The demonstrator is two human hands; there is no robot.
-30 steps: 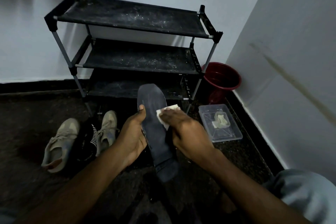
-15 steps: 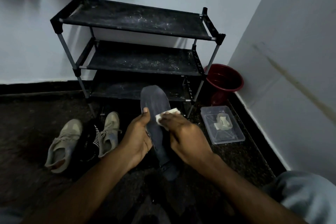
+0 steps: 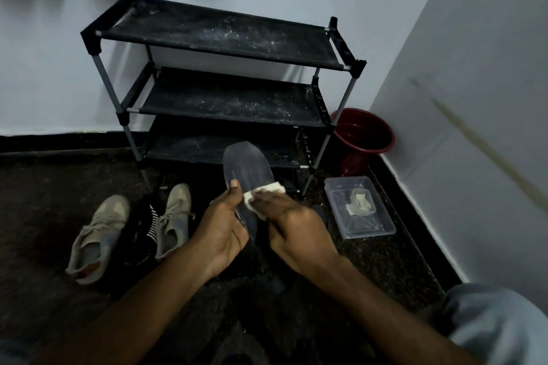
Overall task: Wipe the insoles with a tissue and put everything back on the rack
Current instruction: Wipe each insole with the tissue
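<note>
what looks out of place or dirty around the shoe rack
The rack has pale dust speckled across its shelves. Two beige shoes lie on the floor in front, angled apart, with a dark striped cloth between them.

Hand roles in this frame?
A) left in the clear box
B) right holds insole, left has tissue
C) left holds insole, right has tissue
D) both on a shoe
C: the left hand grips the insole, thumb on top, while the right hand presses the tissue against it.
</note>
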